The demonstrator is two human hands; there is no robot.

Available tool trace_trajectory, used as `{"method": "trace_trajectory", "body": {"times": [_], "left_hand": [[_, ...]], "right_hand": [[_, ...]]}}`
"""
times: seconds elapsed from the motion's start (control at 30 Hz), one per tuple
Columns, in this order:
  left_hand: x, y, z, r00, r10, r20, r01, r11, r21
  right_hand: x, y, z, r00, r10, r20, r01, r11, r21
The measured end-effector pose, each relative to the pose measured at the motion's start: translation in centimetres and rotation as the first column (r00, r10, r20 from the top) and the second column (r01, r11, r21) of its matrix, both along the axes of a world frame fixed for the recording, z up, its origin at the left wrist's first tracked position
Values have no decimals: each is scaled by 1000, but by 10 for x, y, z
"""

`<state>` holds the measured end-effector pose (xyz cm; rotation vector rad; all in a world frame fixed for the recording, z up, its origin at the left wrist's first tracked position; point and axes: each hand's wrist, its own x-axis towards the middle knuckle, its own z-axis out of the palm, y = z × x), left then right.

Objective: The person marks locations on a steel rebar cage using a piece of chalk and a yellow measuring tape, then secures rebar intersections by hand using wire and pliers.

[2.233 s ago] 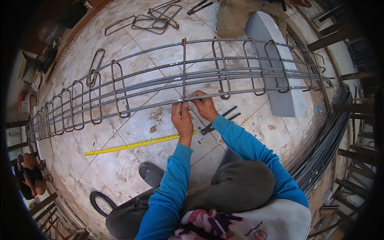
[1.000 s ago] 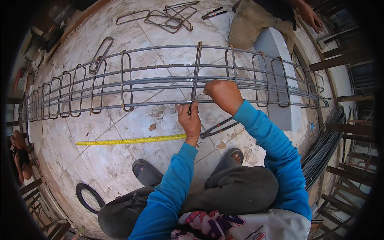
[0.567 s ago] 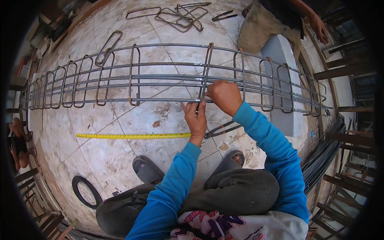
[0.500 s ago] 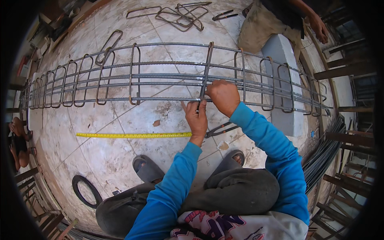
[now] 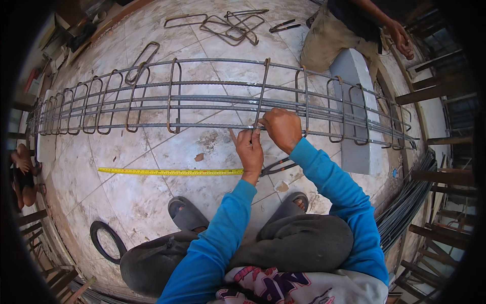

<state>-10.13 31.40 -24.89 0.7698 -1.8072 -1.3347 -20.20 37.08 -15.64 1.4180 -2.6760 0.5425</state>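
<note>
A long rebar cage [image 5: 217,107] of ribbed steel bars and rectangular stirrups lies across in front of me. One rusty stirrup [image 5: 262,87] crosses the bars at a slight slant, its near end between my hands. My left hand [image 5: 249,151] is closed at that end, thumb and fingertips pinched against the stirrup's corner by the nearest bar. Just to the right, my right hand [image 5: 282,130] is curled into a fist beside the same stirrup; what it grips is hidden. Dark pincers [image 5: 279,166] lie behind my left wrist, partly covered.
A yellow measuring tape [image 5: 169,172] lies extended on the tiled floor. Loose stirrups [image 5: 230,28] and other pincers [image 5: 284,25] lie beyond the cage. A grey block [image 5: 362,147] is under its right end. A person's hand [image 5: 401,40] is at upper right; a black ring [image 5: 107,242] lies lower left.
My view has shifted slightly. The stirrup between my hands now shows as nearly one line, where its two long sides showed apart before. Both hands stay at its near end.
</note>
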Motion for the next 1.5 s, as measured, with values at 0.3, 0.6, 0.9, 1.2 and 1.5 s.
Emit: {"method": "trace_trajectory", "body": {"times": [0.3,0.6,0.9,1.2,1.5], "left_hand": [[22,-26,35,954,-202,222,208,978,-2],[36,-45,104,749,-511,422,374,852,366],[38,-102,88,537,-633,557,490,772,405],[32,-40,5,763,-256,-594,582,-127,803],[17,-54,25,880,-469,-79,240,296,924]], "right_hand": [[53,16,-11,954,-170,246,186,981,-44],[64,7,-48,922,-114,371,195,962,-190],[79,-9,-53,9,285,959,721,662,-204],[86,14,-61,-585,705,400,764,645,-20],[77,159,-83,-86,-144,986,-26,990,142]]}}
